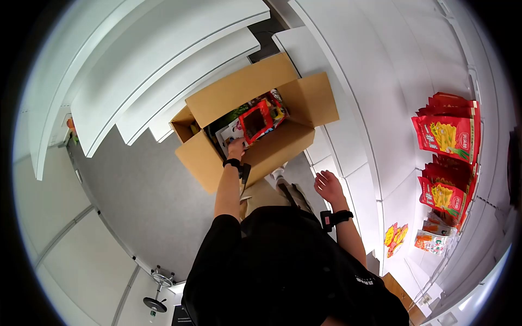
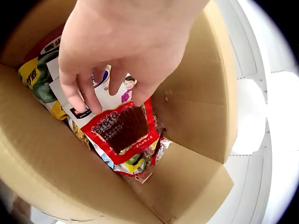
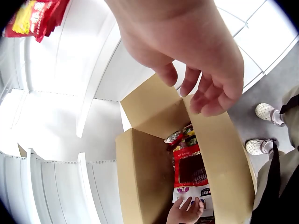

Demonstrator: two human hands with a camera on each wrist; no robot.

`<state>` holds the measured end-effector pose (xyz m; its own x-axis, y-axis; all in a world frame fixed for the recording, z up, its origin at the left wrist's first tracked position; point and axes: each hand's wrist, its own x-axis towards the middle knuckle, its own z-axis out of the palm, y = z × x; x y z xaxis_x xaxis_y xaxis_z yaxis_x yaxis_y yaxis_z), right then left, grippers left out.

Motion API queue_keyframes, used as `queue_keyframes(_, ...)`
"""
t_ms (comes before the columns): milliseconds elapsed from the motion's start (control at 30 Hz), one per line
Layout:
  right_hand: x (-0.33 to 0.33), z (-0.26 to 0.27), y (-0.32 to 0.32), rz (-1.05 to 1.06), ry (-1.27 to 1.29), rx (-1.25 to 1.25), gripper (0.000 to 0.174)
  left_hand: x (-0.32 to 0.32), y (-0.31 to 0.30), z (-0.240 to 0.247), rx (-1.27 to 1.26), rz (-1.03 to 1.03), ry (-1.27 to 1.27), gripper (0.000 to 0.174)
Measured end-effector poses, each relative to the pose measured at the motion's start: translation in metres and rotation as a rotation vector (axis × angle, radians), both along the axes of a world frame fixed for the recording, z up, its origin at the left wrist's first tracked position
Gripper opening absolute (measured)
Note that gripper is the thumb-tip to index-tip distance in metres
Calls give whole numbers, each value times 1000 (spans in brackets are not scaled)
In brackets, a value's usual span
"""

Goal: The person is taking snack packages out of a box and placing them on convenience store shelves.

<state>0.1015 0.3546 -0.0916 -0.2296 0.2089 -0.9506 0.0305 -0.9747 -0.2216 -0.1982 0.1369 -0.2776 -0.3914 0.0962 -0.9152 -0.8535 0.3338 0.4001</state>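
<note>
My left hand (image 1: 235,149) (image 2: 121,46) is inside the cardboard box (image 1: 312,100), its bent fingers spread over a white and red snack packet (image 2: 124,130) with a dark window. The fingertips reach the packet's white part; no firm hold is visible. Seen from the right wrist, the same hand (image 3: 186,213) lies at the packet's white end (image 3: 205,191). Outside the box, my right hand (image 1: 330,187) (image 3: 187,56) hangs with loosely bent fingers and holds nothing.
Other colourful packets (image 2: 42,86) lie under and beside the white and red one. White shelves (image 1: 179,60) stand left and right of the box. Red snack bags (image 1: 446,136) hang at the right. The person's shoes (image 3: 264,112) are beside the box.
</note>
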Motion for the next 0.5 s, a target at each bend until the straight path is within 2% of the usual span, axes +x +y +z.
queue_keyframes(133, 0, 7, -7, 15, 5, 6, 20, -9, 2, -20, 39, -112, 32, 23)
queue_keyframes(233, 7, 6, -8, 3, 4, 15, 21, -12, 11, -34, 3, -119, 44, 19)
queue_keyframes(267, 10, 5, -7, 4, 7, 26, 21, -17, 9, -33, 38, -129, -23, 15)
queue_keyframes(333, 14, 11, -7, 3, 11, 40, 23, -21, 3, -61, 99, -54, -96, 14)
queue_keyframes(367, 14, 14, -7, -6, -2, 50, 24, -21, 6, -57, 126, -18, -131, 13)
queue_keyframes(467, 17, 20, -7, -32, -11, 71, 25, -16, 22, -35, 23, -80, -51, 16)
queue_keyframes(500, 18, 20, -7, -40, -8, 77, 26, -14, 21, -51, -16, -229, 0, 17)
